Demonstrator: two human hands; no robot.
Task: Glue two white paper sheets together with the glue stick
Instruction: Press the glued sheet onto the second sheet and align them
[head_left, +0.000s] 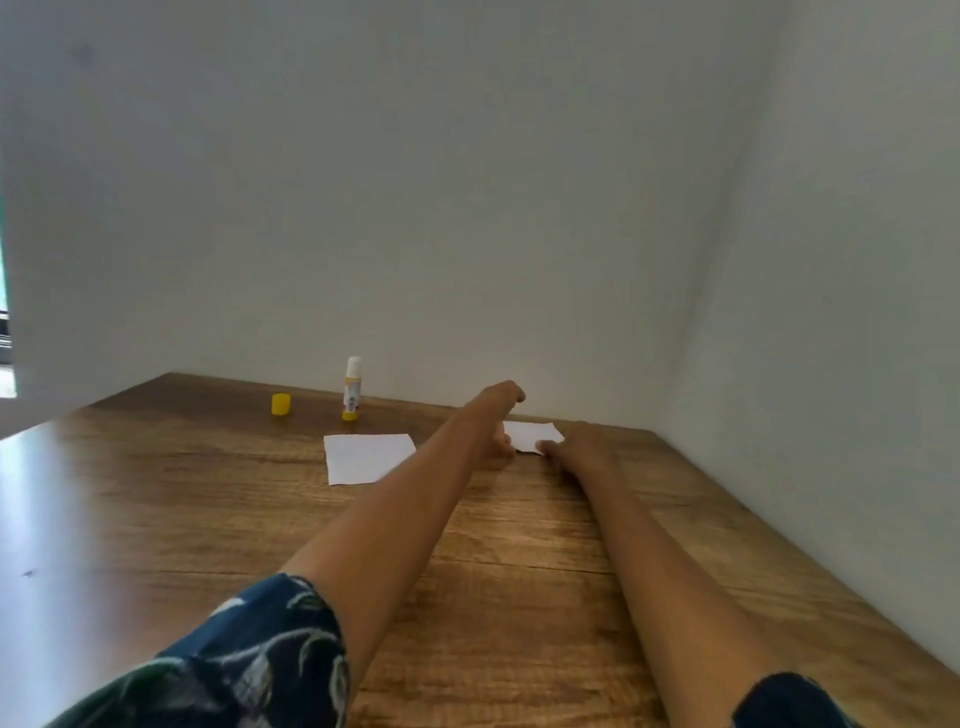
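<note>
Between both hands' loose grips, left hand (496, 415) and right hand (582, 441), lies the smaller sheet (532, 435).

A wooden table (156, 519) with a brown grain finish is set into a corner formed by two plain pale walls, the back wall (415, 182) and the right wall (857, 312). Light is reflected as a bright sheen on the table's left part. A narrow bright opening (5, 322) is seen at the left edge.

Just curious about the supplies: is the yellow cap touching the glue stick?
Apart. The head view shows the cap standing left of the upright, uncapped glue stick, with bare wooden table plainly visible between them.
</note>
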